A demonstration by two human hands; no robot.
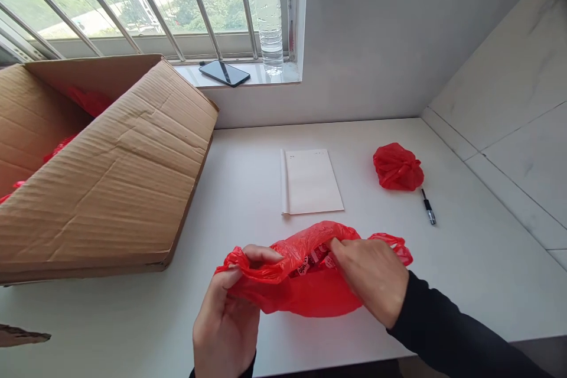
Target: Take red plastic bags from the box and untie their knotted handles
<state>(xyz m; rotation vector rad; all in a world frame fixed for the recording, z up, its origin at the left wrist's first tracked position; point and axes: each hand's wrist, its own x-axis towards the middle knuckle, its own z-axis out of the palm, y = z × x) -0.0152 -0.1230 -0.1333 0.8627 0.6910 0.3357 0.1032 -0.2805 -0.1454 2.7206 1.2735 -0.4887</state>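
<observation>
At the bottom centre of the frame the left hand [225, 319] pinches the left edge of a red plastic bag [305, 283] between thumb and fingers, while the right hand [374, 280] grips its top right edge, fingers curled closed on the plastic. Beyond it, mid-frame on the white table [465, 260], lie a notepad [310, 182], a tied red bag [397, 167] and a pen [428, 208]. A cardboard box [101, 177] fills the left; upper centre, a phone [224, 72] and water bottle [269, 15] sit on the windowsill.

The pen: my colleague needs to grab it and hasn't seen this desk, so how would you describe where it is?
Start at the white table, right side near the tiled wall. The pen lies just below the knotted red bag; it is the only slim dark-and-silver stick there.
</observation>
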